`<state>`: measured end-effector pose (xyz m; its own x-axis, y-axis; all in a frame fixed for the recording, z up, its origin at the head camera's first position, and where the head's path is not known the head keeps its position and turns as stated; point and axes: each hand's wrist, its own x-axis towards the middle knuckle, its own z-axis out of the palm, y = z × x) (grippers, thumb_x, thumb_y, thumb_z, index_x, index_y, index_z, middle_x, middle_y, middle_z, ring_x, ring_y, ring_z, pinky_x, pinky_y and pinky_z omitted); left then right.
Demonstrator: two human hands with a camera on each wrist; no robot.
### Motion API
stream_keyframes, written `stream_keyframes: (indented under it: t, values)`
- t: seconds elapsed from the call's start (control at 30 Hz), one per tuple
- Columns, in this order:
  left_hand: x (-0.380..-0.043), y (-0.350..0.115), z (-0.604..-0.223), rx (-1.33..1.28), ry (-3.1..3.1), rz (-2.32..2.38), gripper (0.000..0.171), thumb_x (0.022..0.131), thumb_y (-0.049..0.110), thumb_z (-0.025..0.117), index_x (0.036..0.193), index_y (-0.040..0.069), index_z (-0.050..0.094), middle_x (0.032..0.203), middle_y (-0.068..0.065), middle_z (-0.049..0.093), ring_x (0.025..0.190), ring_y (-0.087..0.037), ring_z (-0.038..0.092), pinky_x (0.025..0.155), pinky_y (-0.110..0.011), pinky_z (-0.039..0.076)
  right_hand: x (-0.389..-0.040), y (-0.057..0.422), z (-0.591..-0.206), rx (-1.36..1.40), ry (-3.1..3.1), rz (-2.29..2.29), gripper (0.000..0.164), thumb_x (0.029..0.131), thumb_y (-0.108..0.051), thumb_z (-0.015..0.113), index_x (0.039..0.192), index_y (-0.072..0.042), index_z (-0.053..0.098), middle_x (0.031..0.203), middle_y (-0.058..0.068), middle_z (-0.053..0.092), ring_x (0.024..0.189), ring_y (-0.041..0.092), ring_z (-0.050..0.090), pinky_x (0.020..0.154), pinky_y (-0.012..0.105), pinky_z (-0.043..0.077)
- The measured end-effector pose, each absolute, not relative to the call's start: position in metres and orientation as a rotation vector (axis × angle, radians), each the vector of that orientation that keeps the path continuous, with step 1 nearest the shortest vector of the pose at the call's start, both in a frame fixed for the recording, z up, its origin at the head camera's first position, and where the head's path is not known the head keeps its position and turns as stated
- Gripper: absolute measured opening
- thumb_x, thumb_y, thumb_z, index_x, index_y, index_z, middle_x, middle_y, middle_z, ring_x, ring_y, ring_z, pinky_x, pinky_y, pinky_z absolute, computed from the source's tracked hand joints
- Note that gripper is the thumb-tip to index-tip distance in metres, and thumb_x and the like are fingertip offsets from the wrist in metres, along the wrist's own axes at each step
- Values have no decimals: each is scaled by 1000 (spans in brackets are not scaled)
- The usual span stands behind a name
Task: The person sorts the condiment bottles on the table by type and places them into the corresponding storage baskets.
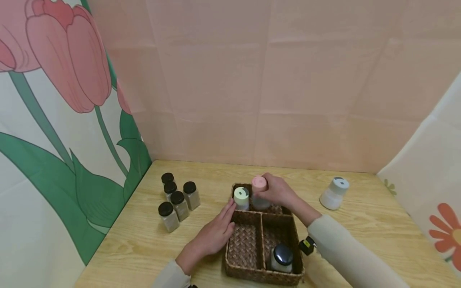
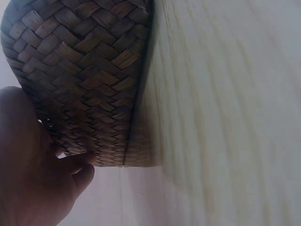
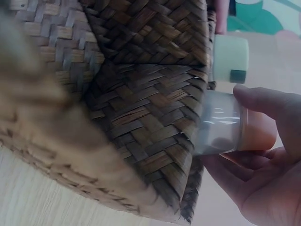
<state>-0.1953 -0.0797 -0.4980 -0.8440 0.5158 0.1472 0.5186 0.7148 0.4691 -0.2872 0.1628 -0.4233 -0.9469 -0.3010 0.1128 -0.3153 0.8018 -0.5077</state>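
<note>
My right hand (image 1: 279, 191) grips a clear jar by its pink lid (image 1: 259, 183), low in the back compartment of a brown woven basket (image 1: 264, 276). The right wrist view shows thumb and fingers around this jar (image 3: 220, 123), its lower part hidden behind the divider. To its left in that compartment stands a jar with a pale green lid (image 1: 241, 196). My left hand (image 1: 215, 234) rests along the basket's left side with fairly straight fingers, touching the woven wall (image 2: 89, 80). A black-lidded jar (image 1: 282, 258) sits in the front right compartment; the front left one shows its bare woven bottom.
Several square clear jars with black lids (image 1: 178, 204) stand in a group on the left of the wooden table (image 1: 133, 248). A jar with a light blue lid (image 1: 335, 193) stands at the right. Beside the basket's right wall lies a small black and yellow object (image 1: 307, 245).
</note>
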Motion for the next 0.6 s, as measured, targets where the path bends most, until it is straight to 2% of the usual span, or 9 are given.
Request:
stream_keyframes:
  t: [0.13, 0.37, 0.6]
  values:
    - [-196, -80, -499, -872, -2921, -791, 56, 102, 41, 15, 152, 19, 2, 158, 4, -7, 143, -11, 6, 111, -38, 28, -288, 161, -425, 494, -2998, 813, 56, 72, -32, 80, 115, -5, 55, 101, 10, 63, 85, 22, 60, 68, 38, 50]
    - [-196, -79, -499, -853, -2932, -800, 55, 102, 30, 26, 152, 21, 2, 157, 7, -8, 142, -10, 6, 111, -38, 29, -292, 158, -429, 523, -3017, 749, 52, 70, -33, 81, 109, -7, 56, 94, 7, 63, 80, 20, 59, 66, 36, 49]
    - [-196, -78, -498, -847, -2935, -796, 55, 102, 30, 27, 152, 20, 4, 157, 5, -6, 142, -11, 8, 111, -38, 29, -291, 157, -428, 522, -3044, 751, 50, 70, -32, 81, 106, -7, 57, 92, 7, 62, 78, 19, 57, 66, 35, 48]
